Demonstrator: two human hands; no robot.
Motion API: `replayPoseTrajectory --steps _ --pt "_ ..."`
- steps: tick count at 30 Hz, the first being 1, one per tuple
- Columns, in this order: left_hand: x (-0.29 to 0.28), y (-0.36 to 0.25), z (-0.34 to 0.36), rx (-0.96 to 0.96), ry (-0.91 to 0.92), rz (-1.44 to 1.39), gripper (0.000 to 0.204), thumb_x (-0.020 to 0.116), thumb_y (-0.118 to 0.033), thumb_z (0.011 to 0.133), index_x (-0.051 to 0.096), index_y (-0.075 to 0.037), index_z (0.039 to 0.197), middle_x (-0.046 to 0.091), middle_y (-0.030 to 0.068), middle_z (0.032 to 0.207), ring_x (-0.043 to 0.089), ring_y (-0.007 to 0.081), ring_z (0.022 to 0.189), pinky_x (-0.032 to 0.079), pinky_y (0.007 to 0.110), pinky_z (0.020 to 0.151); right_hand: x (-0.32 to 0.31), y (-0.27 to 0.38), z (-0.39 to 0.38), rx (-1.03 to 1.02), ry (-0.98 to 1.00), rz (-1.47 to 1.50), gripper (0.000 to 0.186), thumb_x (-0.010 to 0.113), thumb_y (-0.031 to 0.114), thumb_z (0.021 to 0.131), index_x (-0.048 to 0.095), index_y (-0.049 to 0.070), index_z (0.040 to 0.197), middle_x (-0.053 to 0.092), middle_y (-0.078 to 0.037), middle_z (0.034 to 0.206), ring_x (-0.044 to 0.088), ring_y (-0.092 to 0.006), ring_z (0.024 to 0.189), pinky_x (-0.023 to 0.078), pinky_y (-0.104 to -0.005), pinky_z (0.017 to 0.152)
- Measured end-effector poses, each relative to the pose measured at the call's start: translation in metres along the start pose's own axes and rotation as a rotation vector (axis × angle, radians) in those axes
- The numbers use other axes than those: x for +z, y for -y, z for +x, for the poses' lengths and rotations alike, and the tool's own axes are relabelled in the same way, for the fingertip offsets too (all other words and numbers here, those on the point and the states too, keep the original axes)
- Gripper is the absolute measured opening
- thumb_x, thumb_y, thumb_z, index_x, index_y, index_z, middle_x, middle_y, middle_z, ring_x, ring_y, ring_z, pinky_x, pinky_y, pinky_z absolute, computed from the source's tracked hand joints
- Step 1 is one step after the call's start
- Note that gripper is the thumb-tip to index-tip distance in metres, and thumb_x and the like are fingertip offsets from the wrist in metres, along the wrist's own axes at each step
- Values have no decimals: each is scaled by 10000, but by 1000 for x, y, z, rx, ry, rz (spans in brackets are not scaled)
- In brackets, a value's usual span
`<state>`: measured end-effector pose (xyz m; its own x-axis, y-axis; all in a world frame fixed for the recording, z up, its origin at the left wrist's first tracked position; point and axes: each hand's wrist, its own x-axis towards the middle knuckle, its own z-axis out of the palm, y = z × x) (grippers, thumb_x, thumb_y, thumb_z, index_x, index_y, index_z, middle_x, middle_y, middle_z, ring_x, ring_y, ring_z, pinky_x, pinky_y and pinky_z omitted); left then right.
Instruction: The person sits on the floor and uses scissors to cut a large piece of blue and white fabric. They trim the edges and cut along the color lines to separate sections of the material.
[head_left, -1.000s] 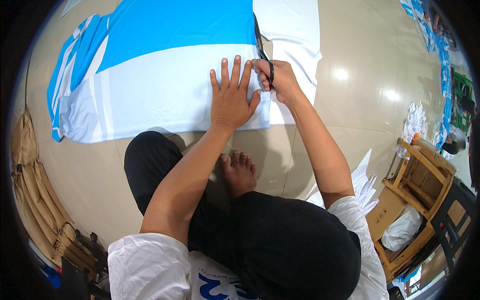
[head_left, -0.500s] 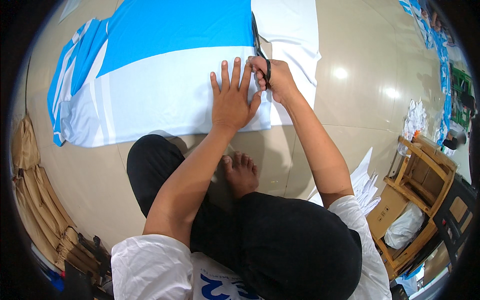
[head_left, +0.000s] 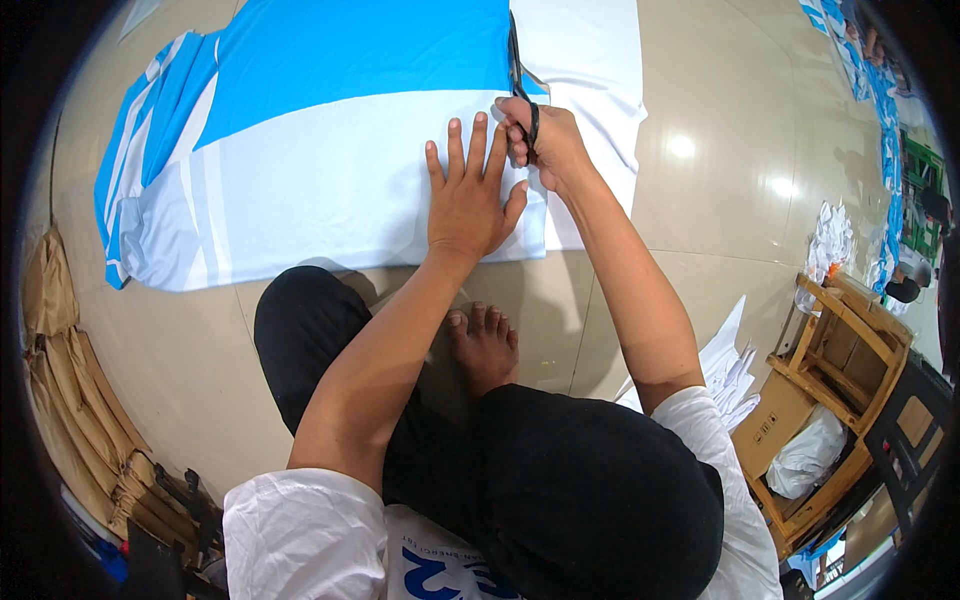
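A large piece of blue and white fabric lies spread on the tiled floor in front of me. My left hand rests flat on its white part, fingers spread. Just to the right, my right hand grips black-handled scissors, thumb and fingers at the handle loops. The blades point away from me along the right edge of the blue panel. White fabric extends on the right side of the scissors, and a small blue strip shows beside the blades.
Striped folded fabric bunches at the left end. A wooden frame with a cardboard box and a white plastic bag stands at right. White scraps lie near my right knee. Brown fabric hangs along the left.
My right hand and the scissors have moved slightly farther from me along the fabric edge. A blue strip now shows right of the blades. My left hand stays flat in nearly the same place.
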<state>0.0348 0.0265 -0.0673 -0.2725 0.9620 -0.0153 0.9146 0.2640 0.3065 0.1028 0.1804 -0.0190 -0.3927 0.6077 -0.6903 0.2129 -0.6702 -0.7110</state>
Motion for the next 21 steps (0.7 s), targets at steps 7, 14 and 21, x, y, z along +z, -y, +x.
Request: replayPoseTrajectory --steps 7,14,21 --pt "2 1 0 -2 8 -7 863 537 -540 1085 253 -108 1776 161 174 1846 89 464 1705 97 736 1328 4 -4 3 5 -28 -11 308 861 251 908 638 64 807 599 -22 682 511 -116 535 419 -288 494" --pt "3 1 0 0 19 5 863 523 -547 1091 248 -104 1778 139 170 1849 70 455 1708 95 736 1329 6 -4 2 2 -35 -1 305 853 250 918 636 68 804 595 -22 677 512 -115 533 423 -290 493" --pt "4 1 0 -13 44 35 895 467 -578 1105 202 -47 1775 117 157 1851 49 435 1712 90 716 1343 13 5 10 -5 -27 42 274 848 251 916 651 90 815 581 -4 659 514 -107 528 420 -280 484"
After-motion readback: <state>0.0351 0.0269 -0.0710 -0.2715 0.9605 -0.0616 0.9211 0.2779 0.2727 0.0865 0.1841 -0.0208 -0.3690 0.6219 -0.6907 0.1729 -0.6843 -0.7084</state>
